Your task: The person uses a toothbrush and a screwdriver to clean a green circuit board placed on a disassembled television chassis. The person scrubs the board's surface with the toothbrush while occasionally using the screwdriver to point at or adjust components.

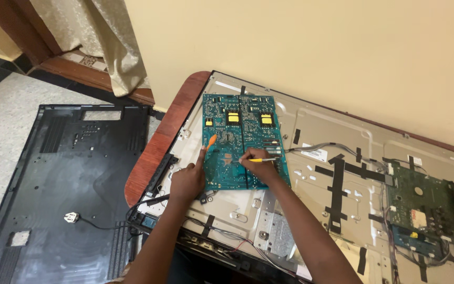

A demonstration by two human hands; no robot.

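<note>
Both grips are busy on the teal circuit board [243,142], which lies on the bare metal back of a flat television panel [311,173] resting on the wooden desk [156,152]. Right hand [256,164] pinches a thin yellow-handled tool [262,160], shaft lying sideways, its end on the board's lower middle. Left hand [187,180] is closed round an orange-tipped tool [211,140], forefinger stretched along it, tip on the board to the left of the other. By the look of it, the step in hand is probing or working one spot on the board with two tools at once; the next move calls for steady tips that stay off neighbouring parts. A green board [426,205] sits far right, and the black back cover [64,184] lies on the floor
</note>
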